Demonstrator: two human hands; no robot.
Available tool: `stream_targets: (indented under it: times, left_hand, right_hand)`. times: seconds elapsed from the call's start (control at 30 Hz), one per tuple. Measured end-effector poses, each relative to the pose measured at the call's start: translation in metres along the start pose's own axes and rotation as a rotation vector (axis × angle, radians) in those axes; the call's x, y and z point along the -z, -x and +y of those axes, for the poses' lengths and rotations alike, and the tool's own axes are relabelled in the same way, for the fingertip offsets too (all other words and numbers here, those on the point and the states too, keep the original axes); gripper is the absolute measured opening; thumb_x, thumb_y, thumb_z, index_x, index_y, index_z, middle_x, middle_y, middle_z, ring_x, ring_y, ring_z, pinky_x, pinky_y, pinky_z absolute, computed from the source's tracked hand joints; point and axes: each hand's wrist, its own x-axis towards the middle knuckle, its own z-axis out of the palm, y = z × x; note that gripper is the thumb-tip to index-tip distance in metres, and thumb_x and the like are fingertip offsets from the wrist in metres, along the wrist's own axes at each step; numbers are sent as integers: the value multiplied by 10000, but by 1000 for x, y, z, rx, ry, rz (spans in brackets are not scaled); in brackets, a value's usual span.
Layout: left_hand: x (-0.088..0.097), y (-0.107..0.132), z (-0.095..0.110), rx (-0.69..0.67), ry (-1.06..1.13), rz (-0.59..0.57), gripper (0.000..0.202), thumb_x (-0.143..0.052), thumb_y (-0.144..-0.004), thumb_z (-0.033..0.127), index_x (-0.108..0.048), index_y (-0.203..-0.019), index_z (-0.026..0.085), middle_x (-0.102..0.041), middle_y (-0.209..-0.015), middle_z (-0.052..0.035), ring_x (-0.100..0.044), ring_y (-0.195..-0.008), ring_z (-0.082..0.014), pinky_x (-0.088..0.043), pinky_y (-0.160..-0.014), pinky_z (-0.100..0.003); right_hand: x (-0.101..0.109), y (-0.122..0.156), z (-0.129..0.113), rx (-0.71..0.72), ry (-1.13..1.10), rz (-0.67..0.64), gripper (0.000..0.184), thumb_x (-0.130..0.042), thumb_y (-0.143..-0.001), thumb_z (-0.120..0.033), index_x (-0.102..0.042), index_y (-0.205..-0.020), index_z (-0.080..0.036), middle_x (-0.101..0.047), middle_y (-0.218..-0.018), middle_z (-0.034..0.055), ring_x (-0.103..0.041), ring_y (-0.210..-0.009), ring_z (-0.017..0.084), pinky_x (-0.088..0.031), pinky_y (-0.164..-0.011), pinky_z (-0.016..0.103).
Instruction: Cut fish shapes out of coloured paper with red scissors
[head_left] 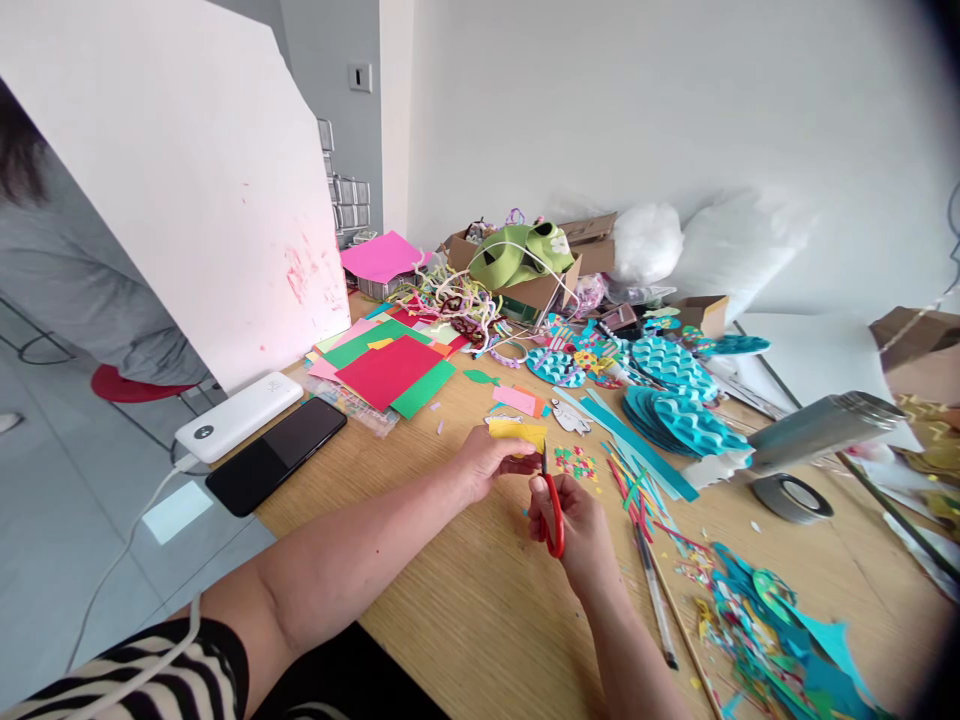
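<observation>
The person's left hand (486, 468) is over the worktop (420, 590), its thumb laid along the near side of a piece of yellow paper (517, 431) and its other fingers curled beneath, so the paper is pinched between them and its right end juts out towards the scissors (555, 518). The right hand (577, 522) is closed round the red handles of those scissors, the thumb near the top of the loops and the remaining fingers wrapped around the far side. The dark blades point away from the person and stand right at the paper's right edge; whether they are parted cannot be told. Just to the right of the paper lies a scatter of tiny coloured bits (576, 462), with a white cutout (571, 417) beyond it and pink and orange slips (519, 400) near the paper's far side. Further left, a red sheet (390, 366) overlaps green ones. To the right of the hands run blue strips (637, 445), and nearer the person a pen (658, 605) lies beside a thin wooden stick (694, 655). A metal bottle (817, 437) leans behind a roll of tape (793, 498), while a black phone (277, 456) rests beside a white power bank (244, 415) at the left edge.
</observation>
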Motion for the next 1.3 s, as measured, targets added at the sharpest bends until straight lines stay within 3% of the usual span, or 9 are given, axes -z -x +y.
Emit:
stream_targets:
  times: [0.3,0.8,1.1,1.3]
  left_hand:
    - [2,-2,3,-18,-68,-25,330,-741,-463,193,-711,-773,83,-686,-699,-56,-640,-622,-167,-511,-653,-306]
    - [4,-3,4,-12,-99,-60,320,-744,-474,208,-717,-771,91,-692,-702,-55,-644,-629,-162,-515,-667,-304]
    - [5,-3,4,-8,-107,-57,308,-742,-477,208,-712,-760,92,-691,-699,-57,-644,-631,-166,-515,-674,-312]
    - [6,-4,3,-9,-105,-69,311,-747,-483,210,-717,-769,91,-694,-708,-60,-645,-635,-163,-516,-672,-304]
  right_hand:
    - [1,4,-10,-18,32,-56,565,-743,-585,-705,-479,-641,-208,-580,-445,-13,-490,-365,113,-332,-367,206]
    - [5,-2,2,3,51,-55,566,-721,-590,-726,-489,-629,-212,-565,-439,-18,-493,-362,125,-358,-369,224]
    - [3,3,-10,-16,36,-69,558,-743,-587,-703,-493,-637,-208,-564,-453,-19,-506,-386,123,-381,-390,223]
    - [5,-1,0,-6,39,-63,560,-744,-586,-703,-490,-629,-206,-552,-439,-25,-485,-364,113,-352,-369,213]
